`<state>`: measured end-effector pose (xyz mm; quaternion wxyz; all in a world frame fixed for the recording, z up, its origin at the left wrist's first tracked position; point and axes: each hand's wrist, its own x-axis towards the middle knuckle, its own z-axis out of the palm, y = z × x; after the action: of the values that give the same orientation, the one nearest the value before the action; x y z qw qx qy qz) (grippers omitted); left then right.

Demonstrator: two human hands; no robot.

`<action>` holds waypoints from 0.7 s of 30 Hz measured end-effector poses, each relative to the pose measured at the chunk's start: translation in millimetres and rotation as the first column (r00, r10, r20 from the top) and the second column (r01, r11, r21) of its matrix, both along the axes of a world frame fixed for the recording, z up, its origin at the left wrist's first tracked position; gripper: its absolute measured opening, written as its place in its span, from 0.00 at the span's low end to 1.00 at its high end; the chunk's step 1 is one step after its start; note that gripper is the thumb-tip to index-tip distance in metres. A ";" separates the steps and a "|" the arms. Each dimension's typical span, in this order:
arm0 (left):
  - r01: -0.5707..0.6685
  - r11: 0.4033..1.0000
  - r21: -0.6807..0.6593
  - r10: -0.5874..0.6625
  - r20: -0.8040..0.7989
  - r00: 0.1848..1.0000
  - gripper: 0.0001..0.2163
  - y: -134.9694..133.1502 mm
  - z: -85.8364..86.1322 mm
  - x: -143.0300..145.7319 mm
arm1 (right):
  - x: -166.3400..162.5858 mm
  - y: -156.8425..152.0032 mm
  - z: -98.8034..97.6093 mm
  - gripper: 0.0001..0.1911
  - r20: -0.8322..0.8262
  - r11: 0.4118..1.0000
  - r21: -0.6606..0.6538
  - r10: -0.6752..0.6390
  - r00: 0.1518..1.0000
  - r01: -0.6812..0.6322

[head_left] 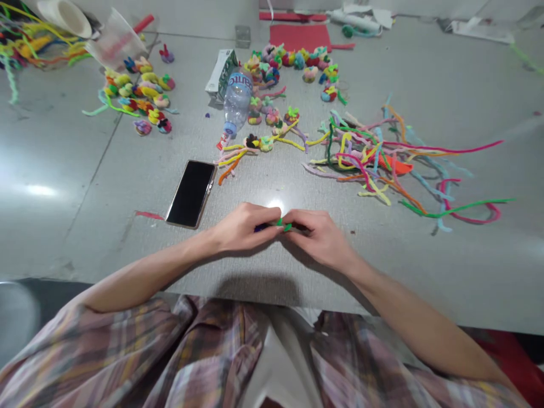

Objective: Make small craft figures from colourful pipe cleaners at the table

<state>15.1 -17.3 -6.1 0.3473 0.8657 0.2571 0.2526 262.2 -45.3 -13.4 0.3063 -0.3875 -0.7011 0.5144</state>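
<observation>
Close to the table's front edge, my left hand [250, 226] and my right hand [318, 232] meet fingertip to fingertip. Between them is a small piece of green pipe cleaner [288, 227], pinched by the thumb and fingers of each hand. Something dark blue or purple shows under the left fingers, mostly hidden. A black phone [191, 194] lies left of my left hand. Beyond my right hand spreads a loose heap of coloured pipe cleaners [369, 153].
A clear plastic bottle [238, 102] lies beside a carton [221, 73]. Small finished pipe-cleaner pieces [293, 59] cluster at the back, with another group [144, 88] at left. A clear plastic cup [117, 42], a white roll [66, 17] and a red sheet [300, 38] are farther back.
</observation>
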 end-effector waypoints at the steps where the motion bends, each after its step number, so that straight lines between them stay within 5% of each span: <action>1: -0.006 1.000 -0.025 0.006 0.000 1.000 0.18 0.9 -0.5 -0.1 | -0.4 -0.4 0.8 0.05 0.028 0.999 0.046 0.006 1.000 -0.007; 9: 0.020 0.996 -0.082 -0.020 -0.007 1.000 0.17 6.2 -2.8 -1.9 | 1.1 1.2 2.3 0.03 0.030 0.997 -0.028 0.073 0.997 -0.072; 14: 0.013 0.993 -0.118 -0.017 -0.027 1.000 0.17 6.2 -2.4 -0.9 | 0.4 2.0 1.2 0.17 0.005 0.998 -0.029 0.052 0.999 -0.052; 21: 0.087 0.967 -0.240 -0.093 -0.014 0.996 0.20 9.1 -4.7 -5.0 | 3.6 2.6 0.6 0.17 0.028 1.000 0.016 0.009 1.000 -0.009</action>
<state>10.2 -8.2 -10.8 0.4570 0.8314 0.2506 0.1927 265.8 -42.7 -12.8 0.2974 -0.3890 -0.7111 0.5046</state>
